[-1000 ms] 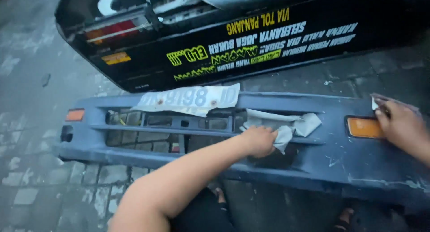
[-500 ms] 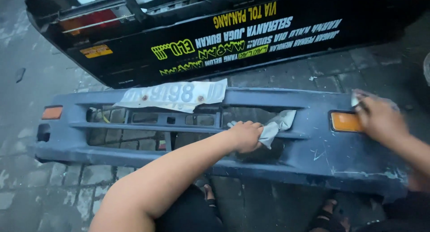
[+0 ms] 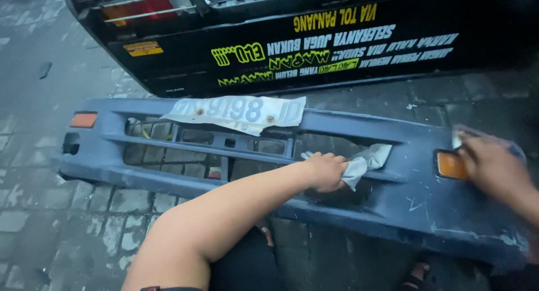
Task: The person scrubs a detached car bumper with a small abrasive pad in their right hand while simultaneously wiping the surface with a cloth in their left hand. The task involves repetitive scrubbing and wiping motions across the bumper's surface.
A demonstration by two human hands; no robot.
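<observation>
Bumper [image 3: 168,178]: dark blue-grey car part, lying flat on the paving stones [image 3: 50,201]. Long axis runs from 9 o'clock to 3 o'clock across the view, dipping slightly toward 4 o'clock at the right end.

Left end: orange side lamp [image 3: 83,120] at about 9 o'clock, well apart from both hands. At 11 to 12 o'clock, a pale plate [image 3: 238,111] sits bolted on the upper edge, tilted and creased.

Centre: left hand [image 3: 325,172] reaches in from 7 o'clock, forearm crossing the lower bar. Fingers curled shut around a whitish cloth [image 3: 365,164], pressed against the middle bar beside the grille opening. This hand lies nearer the bumper's midpoint.

Right end: right hand [image 3: 494,167] at 3 o'clock, blurred. It rests on the bumper face, just beside a second orange lamp [image 3: 449,165]. A small pale scrap shows at its fingertips; grip cannot be told.

Beyond, at 12 o'clock: black vehicle panel [image 3: 314,49] with yellow and white lettering, parallel to the bumper.
</observation>
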